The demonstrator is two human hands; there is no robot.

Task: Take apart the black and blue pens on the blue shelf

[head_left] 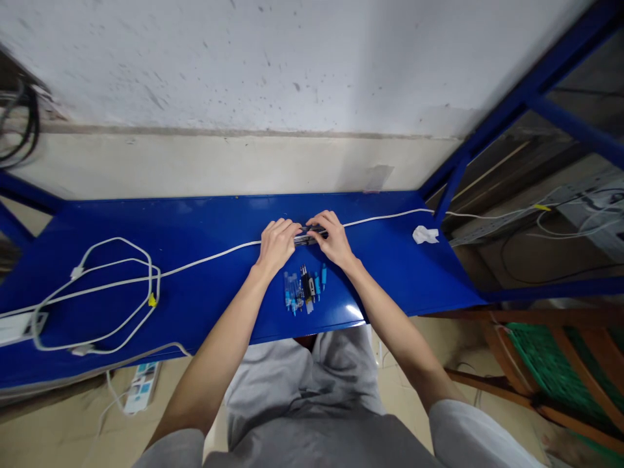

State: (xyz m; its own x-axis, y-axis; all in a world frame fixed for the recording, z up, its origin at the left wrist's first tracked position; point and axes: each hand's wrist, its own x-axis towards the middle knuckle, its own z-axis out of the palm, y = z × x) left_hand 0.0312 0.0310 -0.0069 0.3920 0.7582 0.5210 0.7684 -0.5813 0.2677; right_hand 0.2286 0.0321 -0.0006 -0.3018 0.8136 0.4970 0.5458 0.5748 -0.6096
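Both my hands meet over several dark pens (pixel 304 240) lying side by side near the middle of the blue table. My left hand (pixel 279 242) has its fingers closed at the left ends of the pens. At their right ends, my right hand (pixel 332 238) is curled with thumb and fingers on them. My fingers hide part of the pens, so their exact number is unclear. Nearer to me lies a group of pen parts: clear and light-blue barrels (pixel 291 292), dark pieces with thin tips (pixel 306 286), and blue pieces (pixel 324 275).
A white cable (pixel 214 255) runs across the blue table (pixel 390 273) behind my hands. Its loops (pixel 117 239) spread at the left, beside a white box (pixel 19 327). Crumpled white tissue (pixel 425 234) lies at the right. A power strip (pixel 142 387) is on the floor.
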